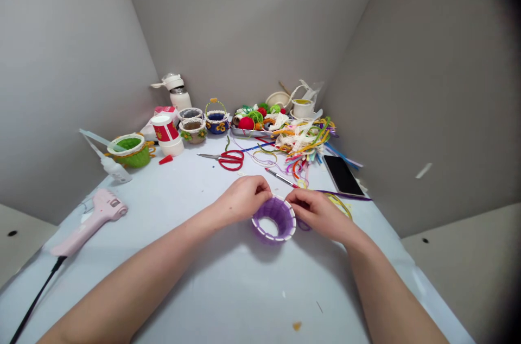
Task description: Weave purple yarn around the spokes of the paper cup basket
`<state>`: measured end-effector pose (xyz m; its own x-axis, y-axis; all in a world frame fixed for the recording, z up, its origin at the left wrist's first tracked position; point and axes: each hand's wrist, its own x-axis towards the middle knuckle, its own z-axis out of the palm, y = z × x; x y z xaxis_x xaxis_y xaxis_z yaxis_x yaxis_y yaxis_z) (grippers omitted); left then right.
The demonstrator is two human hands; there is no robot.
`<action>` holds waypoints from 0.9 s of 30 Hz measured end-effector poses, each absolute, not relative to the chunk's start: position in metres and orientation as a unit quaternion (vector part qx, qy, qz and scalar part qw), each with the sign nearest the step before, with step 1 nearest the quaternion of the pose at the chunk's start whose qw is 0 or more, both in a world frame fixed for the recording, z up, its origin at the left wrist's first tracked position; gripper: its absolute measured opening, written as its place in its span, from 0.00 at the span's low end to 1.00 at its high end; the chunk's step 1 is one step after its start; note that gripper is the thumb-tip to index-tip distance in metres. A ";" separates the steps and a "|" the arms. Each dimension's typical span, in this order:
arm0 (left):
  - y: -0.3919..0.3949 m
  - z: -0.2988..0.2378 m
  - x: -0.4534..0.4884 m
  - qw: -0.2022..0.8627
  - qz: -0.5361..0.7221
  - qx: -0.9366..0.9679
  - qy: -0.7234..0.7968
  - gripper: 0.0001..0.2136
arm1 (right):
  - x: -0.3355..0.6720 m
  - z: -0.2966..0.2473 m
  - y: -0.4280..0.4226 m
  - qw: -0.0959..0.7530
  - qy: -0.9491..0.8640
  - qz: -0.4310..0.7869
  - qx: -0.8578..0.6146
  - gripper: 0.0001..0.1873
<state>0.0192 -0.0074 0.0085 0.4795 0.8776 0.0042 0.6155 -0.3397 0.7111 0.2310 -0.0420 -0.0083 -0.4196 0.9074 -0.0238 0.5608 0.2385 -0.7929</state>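
Observation:
A small purple yarn basket (273, 234) with a white rim stands tilted on the table, its open top facing me. With thumb and fingers closed, my left hand (245, 198) pinches the rim at its far left side. My right hand (319, 212) is closed in a pinch at the rim's right side, on purple yarn (303, 225) that loops out below the fingers. The fingertips of both hands are partly hidden. Just beyond the hands lie a pen (280, 177) and red-handled scissors (232, 160).
A pink glue gun (91, 222) and a glue bottle (116, 169) lie left, near a green basket (132, 154). Finished small baskets (194, 131) and a white bottle (179, 97) stand behind. A yarn tray (252, 131), tangled cords (305, 138) and a phone (344, 176) are right.

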 end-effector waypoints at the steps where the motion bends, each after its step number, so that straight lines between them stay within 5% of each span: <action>1: -0.008 0.009 0.020 0.334 0.203 0.792 0.470 0.08 | 0.229 -0.009 -0.042 0.227 -0.755 0.377 -0.486 0.10; 9: -0.015 0.016 0.030 0.373 0.237 0.817 0.371 0.10 | 0.224 -0.011 -0.039 0.257 -0.777 0.344 -0.461 0.12; 27: -0.009 0.008 0.026 0.335 0.200 0.816 0.427 0.08 | 0.229 0.005 -0.049 0.301 -0.777 0.306 -0.460 0.09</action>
